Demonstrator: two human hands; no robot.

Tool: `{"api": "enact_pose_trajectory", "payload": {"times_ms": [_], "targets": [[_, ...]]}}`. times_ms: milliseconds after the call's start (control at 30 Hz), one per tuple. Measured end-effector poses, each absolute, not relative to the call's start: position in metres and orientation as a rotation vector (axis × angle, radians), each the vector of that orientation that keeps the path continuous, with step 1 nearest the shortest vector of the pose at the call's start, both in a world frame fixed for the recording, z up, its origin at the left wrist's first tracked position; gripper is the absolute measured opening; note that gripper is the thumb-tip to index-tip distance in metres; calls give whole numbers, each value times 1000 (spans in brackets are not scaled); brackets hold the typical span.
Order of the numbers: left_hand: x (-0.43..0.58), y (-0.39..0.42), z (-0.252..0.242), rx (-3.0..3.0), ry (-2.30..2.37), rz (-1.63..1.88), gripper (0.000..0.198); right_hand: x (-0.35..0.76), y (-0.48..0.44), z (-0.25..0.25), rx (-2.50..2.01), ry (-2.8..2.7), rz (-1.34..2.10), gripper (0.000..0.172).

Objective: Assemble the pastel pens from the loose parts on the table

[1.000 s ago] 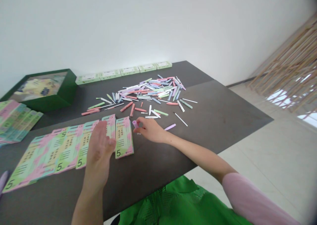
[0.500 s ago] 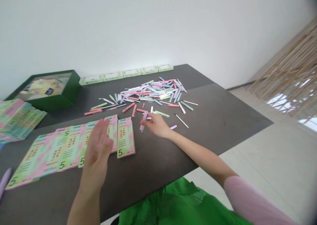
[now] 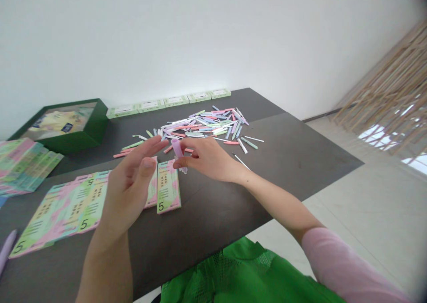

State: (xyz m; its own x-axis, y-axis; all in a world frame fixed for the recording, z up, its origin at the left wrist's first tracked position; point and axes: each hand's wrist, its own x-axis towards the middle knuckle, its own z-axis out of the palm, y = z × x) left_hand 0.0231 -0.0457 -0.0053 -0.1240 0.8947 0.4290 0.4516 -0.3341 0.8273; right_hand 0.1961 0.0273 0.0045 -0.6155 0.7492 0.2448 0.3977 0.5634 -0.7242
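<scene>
The right hand [image 3: 208, 157] pinches a lilac tube [image 3: 177, 148] between thumb and fingertips. The tube is smooth, tilted plastic with a white lower end, apparently a stem, partly hidden by the fingers. It is held over the matte dark surface [image 3: 207, 218], just beside a card [image 3: 168, 188]. The card is glossy, pastel green and pink, printed with a large "5"; its smaller text is too small to read. The open left hand [image 3: 128, 185] stands apart, its fingertips near the tube. Beyond lies a loose pile of pastel plastic pieces [image 3: 200, 129].

Pale pink sleeve [image 3: 347, 267] ending near right elbow; right hand [image 3: 208, 158], left hand [image 3: 128, 187] bare; green mesh-panelled garment [image 3: 247, 272] below.
</scene>
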Motion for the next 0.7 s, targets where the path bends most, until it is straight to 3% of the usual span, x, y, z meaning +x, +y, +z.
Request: {"api": "enact_pose_trajectory", "payload": {"times_ms": [167, 367, 567, 700], "targets": [[19, -58, -23, 1595, 1544, 1433, 43, 190, 47, -60, -1095, -2356, 914, 18], [20, -63, -33, 1560, 1564, 1365, 42, 185, 57, -119, -1261, -2394, 974, 32], [21, -63, -32, 1568, 1577, 1365, 43, 186, 50, -124, -1232, -2286, 1060, 30], [20, -55, -34, 1599, 1523, 1355, 50, 186, 39, -91, -1163, -2122, 1098, 25]]}}
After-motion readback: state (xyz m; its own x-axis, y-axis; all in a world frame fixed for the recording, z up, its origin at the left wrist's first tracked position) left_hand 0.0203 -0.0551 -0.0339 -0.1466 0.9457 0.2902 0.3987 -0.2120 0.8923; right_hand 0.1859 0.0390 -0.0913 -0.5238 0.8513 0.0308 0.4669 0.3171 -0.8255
